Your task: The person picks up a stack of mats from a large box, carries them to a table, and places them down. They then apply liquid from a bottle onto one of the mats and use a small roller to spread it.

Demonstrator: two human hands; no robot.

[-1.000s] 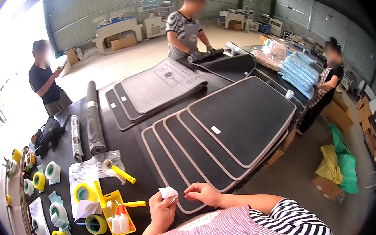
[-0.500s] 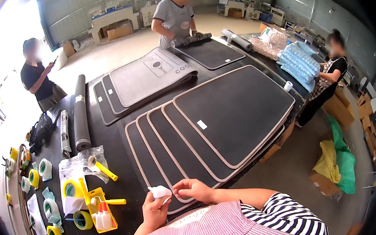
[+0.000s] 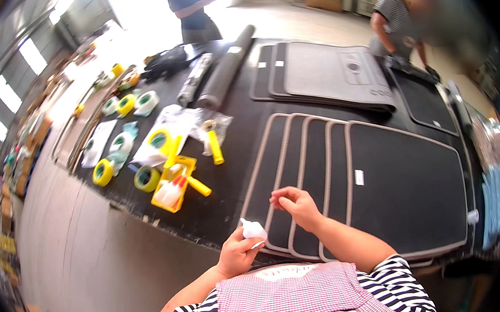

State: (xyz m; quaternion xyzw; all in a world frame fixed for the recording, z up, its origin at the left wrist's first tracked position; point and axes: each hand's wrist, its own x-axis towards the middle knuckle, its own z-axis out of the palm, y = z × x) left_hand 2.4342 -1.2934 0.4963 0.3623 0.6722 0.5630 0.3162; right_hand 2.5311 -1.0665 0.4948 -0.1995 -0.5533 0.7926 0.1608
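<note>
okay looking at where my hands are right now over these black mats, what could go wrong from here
1. The left hand pinches a small white object right above the stacked black mats; if it slips, it could land on them or off the table edge.
2. The right hand hovers, fingers curled, close to the left one, so the two might bump.
3. The yellow tray and tape rolls lie near the table edge, where a left elbow might knock them off.

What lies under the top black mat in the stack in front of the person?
Under the top mat lie about four more black mats with beige edges, fanned leftward, on the black table. Only their left strips show; the rest is covered.
</note>
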